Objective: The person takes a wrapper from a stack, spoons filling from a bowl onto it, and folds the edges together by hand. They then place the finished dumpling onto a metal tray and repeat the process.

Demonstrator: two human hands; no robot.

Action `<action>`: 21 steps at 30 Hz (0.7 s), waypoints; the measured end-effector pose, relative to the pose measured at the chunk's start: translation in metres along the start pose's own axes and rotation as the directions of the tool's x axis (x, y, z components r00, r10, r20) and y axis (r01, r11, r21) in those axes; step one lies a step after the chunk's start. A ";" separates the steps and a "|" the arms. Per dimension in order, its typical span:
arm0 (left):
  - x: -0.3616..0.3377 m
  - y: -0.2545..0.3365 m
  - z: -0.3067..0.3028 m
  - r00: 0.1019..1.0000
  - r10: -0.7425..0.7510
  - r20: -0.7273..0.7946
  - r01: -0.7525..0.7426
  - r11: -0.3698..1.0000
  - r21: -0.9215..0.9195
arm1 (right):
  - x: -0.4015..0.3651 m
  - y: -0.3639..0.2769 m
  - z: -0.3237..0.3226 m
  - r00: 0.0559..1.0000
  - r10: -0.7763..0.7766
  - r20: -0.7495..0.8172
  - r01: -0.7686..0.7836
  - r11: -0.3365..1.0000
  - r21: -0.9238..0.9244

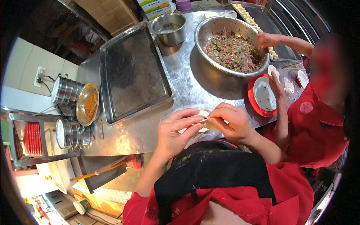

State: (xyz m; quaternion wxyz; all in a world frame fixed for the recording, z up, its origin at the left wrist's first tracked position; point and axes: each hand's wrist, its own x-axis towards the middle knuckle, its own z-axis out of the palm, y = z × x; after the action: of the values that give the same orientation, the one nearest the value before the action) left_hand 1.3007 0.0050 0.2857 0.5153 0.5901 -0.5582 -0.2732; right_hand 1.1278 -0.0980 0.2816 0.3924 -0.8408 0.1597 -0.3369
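Note:
Between my two hands, close over the near edge of the steel table (123, 138), is a dumpling (204, 120) of pale dough. My left hand (177, 129) pinches its left side with thumb and fingers. Opposite, my right hand (231, 122) closes thumb and fingertips on the dough edge. The fingers cover much of the dumpling. Clear plastic (180, 111) lies under and around my hands.
Beyond my hands stands a large steel bowl (204, 56) of meat filling. A black baking tray (135, 75) and steel pot (169, 37) are left of it. At right, a co-worker's hand (267, 39) grips the bowl rim, near a red-rimmed bowl (252, 95).

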 end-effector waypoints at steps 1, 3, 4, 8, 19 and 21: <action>0.001 -0.001 0.000 1.000 0.002 0.000 -0.002 1.000 -0.001 | 0.000 -0.001 0.000 0.999 0.026 -0.023 -0.026 1.000 0.001; 0.001 -0.003 0.000 1.000 0.008 0.001 -0.008 1.000 0.031 | 0.004 -0.002 -0.001 0.999 -0.016 -0.041 0.015 1.000 -0.015; 0.001 -0.003 0.001 1.000 0.008 -0.001 -0.008 0.999 0.031 | 0.006 -0.002 -0.001 0.996 -0.060 -0.058 0.058 0.998 -0.031; 0.005 0.000 0.003 0.991 0.134 0.011 -0.135 0.983 0.128 | 0.006 0.001 -0.001 1.000 -0.020 -0.012 0.020 1.000 0.013; 0.007 0.004 0.004 1.000 0.030 -0.003 -0.030 0.998 0.059 | 0.007 0.003 -0.003 0.991 -0.130 -0.042 0.123 0.982 -0.142; 0.008 0.003 0.006 0.998 0.068 -0.005 -0.067 0.990 0.125 | 0.006 0.001 -0.003 0.992 -0.121 -0.021 0.116 0.981 -0.154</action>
State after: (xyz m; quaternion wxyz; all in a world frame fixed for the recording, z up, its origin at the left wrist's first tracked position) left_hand 1.2957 -0.0037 0.2881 0.4890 0.6032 -0.5915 -0.2172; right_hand 1.1301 -0.1039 0.2847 0.3040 -0.8711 0.1404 -0.3592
